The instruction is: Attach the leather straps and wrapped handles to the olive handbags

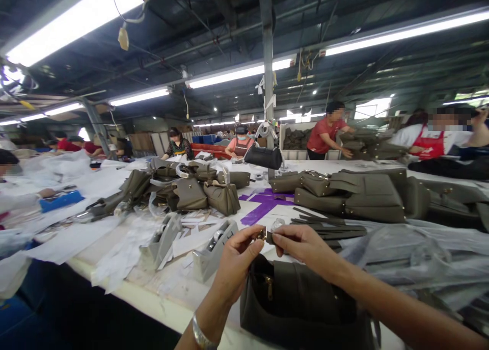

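Note:
Just above an olive-green handbag (305, 304), both hands meet with fingers pinched. My left hand (239, 258) closes on a small gold-coloured metal buckle (264, 233). A short dark strap end (270, 237) sits in the pinch of my right hand (301, 243), right beside the buckle; whether it is threaded through, I cannot tell. The handbag stands on the table edge under my wrists, its top gaping, with a gold zipper pull (269, 288) hanging inside. My right forearm hides part of the bag.
Two grey tape dispensers (214, 250) stand left of my hands. Olive bags are piled at the back left (191, 192) and back right (351, 192). Dark strips (332, 230) and clear plastic film (401, 258) lie at the right. Co-workers stand across the table.

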{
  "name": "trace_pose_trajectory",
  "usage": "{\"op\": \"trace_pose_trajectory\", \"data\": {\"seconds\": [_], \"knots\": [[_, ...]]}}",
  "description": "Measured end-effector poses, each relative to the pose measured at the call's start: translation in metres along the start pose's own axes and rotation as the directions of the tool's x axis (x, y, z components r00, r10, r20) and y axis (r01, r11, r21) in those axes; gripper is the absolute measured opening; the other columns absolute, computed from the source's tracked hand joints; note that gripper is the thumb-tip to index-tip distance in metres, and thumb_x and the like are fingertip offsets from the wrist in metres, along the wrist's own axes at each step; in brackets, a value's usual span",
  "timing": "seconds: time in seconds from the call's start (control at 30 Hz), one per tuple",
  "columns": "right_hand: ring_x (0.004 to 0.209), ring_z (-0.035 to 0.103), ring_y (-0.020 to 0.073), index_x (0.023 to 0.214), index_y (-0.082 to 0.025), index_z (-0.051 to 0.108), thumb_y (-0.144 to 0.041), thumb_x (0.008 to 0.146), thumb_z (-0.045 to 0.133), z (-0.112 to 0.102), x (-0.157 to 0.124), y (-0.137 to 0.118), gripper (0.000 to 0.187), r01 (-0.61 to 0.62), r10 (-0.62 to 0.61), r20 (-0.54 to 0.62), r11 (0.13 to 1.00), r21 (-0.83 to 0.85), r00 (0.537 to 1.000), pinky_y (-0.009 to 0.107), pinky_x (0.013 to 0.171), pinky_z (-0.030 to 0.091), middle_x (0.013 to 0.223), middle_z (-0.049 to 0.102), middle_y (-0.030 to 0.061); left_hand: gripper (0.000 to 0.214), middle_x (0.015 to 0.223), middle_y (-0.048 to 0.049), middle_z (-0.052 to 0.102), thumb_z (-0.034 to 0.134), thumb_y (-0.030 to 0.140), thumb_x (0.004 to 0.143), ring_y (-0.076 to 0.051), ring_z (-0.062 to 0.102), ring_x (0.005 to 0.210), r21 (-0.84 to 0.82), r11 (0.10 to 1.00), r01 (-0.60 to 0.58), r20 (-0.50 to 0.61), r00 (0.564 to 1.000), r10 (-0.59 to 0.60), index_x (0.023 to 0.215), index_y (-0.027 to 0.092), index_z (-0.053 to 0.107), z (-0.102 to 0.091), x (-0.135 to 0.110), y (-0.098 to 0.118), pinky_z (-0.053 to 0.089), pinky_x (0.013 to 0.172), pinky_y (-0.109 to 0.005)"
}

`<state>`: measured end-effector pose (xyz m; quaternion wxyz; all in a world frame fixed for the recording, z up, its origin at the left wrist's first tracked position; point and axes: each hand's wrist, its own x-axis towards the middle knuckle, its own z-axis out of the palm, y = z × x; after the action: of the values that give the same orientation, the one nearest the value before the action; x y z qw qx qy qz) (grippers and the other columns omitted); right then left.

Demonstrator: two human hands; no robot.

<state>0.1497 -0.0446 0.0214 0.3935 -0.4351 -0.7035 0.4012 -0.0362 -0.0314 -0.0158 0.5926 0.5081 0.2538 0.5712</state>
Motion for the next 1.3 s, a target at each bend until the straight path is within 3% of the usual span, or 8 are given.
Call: {"op": "trace_pose_trajectory", "data": {"seconds": [0.1,0.2,0.4,0.57,0.73,0.87,1.07,1.3], "knots": [[0.064,0.050,0.0130,0.062,-0.017,0.064,-0.038,0.091,0.056,-0.008,-0.001,-0.010,0.035,0.064,-0.079,-0.057,0.970,-0.235,0.995,0.025,0.061,0.034,0.064,0.061,-0.0003,0.034,0.109,-0.0075,0.073,0.081,0.029,0.074,-0.023,0.063,0.104,0.041,0.999,0.021,0.013,1.000,-0.022,0.107,0.021,0.076,-0.003,0.000,0.000,0.047,0.095,-0.032],[0.065,0.051,0.0132,0.062,-0.017,0.063,-0.034,0.090,0.055,-0.008,-0.003,-0.012,0.033,0.060,-0.077,-0.063,0.969,-0.240,0.995,0.026,0.063,0.035,0.062,0.060,-0.0009,0.037,0.113,-0.0079,0.073,0.082,0.030,0.073,-0.024,0.062,0.109,0.022,0.999,0.033,0.033,0.999,-0.034,0.109,0.021,0.075,-0.003,-0.001,-0.001,0.045,0.098,-0.033],[0.048,0.031,0.0069,0.068,-0.016,0.061,-0.048,0.088,0.060,0.003,-0.006,0.001,0.038,-0.112,0.114,-0.008,0.984,0.140,0.993,0.024,0.046,0.019,0.058,0.051,-0.0032,0.036,0.109,-0.0076,0.073,0.082,0.030,0.073,-0.024,0.063,0.107,0.014,1.000,0.018,0.041,0.999,-0.019,0.108,0.021,0.076,0.001,-0.003,-0.001,0.046,0.097,-0.033],[0.044,0.022,0.0036,0.071,-0.015,0.058,-0.049,0.084,0.066,0.009,-0.006,0.003,0.037,-0.131,0.115,0.064,0.896,0.425,0.991,0.024,0.043,0.010,0.061,0.052,-0.0038,0.033,0.108,-0.0071,0.071,0.083,0.025,0.071,-0.022,0.063,0.103,0.071,0.997,-0.038,0.055,0.998,0.034,0.103,0.021,0.076,0.004,-0.004,0.009,0.049,0.090,-0.030],[0.053,0.038,0.0079,0.066,-0.015,0.062,-0.048,0.087,0.063,0.012,-0.007,-0.012,0.039,0.025,-0.015,-0.077,0.991,0.131,0.997,0.022,0.047,0.024,0.061,0.054,-0.0009,0.032,0.101,-0.0055,0.072,0.081,0.025,0.074,-0.020,0.063,0.098,0.042,0.999,-0.012,0.073,0.997,0.009,0.104,0.019,0.074,0.005,-0.010,0.008,0.048,0.089,-0.029],[0.047,0.035,0.0078,0.074,-0.017,0.058,-0.052,0.090,0.055,0.013,-0.008,-0.015,0.039,-0.009,0.010,-0.009,0.993,0.121,1.000,0.023,0.046,0.027,0.061,0.054,-0.0025,0.024,0.101,-0.0042,0.071,0.078,0.022,0.077,-0.018,0.063,0.099,0.059,0.998,-0.032,0.099,0.995,0.026,0.101,0.019,0.074,0.007,-0.011,0.006,0.047,0.091,-0.027],[0.060,0.052,0.0136,0.126,-0.023,0.052,-0.037,0.098,0.045,0.003,-0.018,-0.007,0.032,0.024,-0.048,-0.063,0.942,-0.335,0.997,0.028,0.065,0.038,0.069,0.062,-0.0035,0.033,0.109,-0.0039,0.071,0.080,0.025,0.075,-0.018,0.063,0.102,0.089,0.995,-0.052,-0.023,0.998,0.054,0.107,0.024,0.074,0.001,-0.004,0.006,0.049,0.090,-0.027],[0.054,0.040,0.0110,0.143,-0.025,0.038,-0.040,0.101,0.040,0.000,-0.016,-0.002,0.045,0.063,-0.062,-0.084,0.998,0.003,0.995,0.024,0.054,0.033,0.060,0.044,-0.0077,0.034,0.114,-0.0056,0.071,0.081,0.033,0.075,-0.018,0.063,0.102,-0.061,0.998,0.028,-0.037,0.999,-0.031,0.107,0.023,0.076,0.008,-0.004,-0.002,0.049,0.093,-0.029]]}}
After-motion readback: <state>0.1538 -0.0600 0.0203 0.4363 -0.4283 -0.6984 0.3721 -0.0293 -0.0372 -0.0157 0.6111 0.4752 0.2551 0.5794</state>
